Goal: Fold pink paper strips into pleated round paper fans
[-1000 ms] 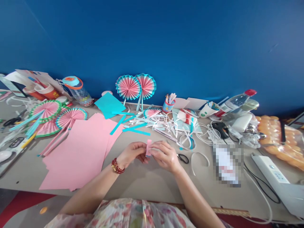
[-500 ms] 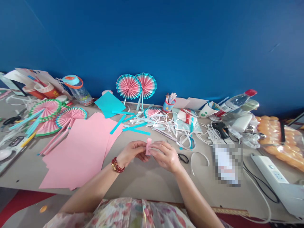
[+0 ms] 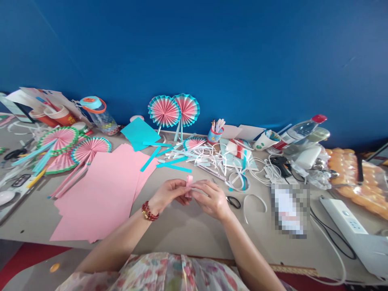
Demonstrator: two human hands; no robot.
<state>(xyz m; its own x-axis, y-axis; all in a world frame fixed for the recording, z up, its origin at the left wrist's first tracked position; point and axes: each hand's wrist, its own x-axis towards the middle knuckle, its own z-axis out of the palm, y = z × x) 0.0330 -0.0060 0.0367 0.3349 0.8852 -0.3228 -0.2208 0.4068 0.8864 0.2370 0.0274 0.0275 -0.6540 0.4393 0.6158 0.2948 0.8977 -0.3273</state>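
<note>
Both my hands meet over the middle of the grey table point(image 3: 182, 230), pinching a small folded pink paper strip point(image 3: 189, 181) between them. My left hand point(image 3: 169, 195), with a red bead bracelet on its wrist, grips the strip from the left with curled fingers. My right hand point(image 3: 210, 199) holds it from the right, fingers closed on it. Only the strip's top pokes out above the fingertips. A stack of pink paper sheets point(image 3: 100, 194) lies just left of my left forearm. Small black scissors point(image 3: 233, 201) lie right beside my right hand.
Pleated pink-and-teal paper fans point(image 3: 172, 110) stand at the blue wall; more fans point(image 3: 72, 149) lie at the left. Teal and white paper strips point(image 3: 188, 155) litter the middle. A water bottle point(image 3: 298, 130), cables, a glue gun point(image 3: 280, 162) and a white power strip point(image 3: 351, 224) crowd the right.
The pink strip sits lower between my fingers and shows less above them; my hands have barely shifted.
</note>
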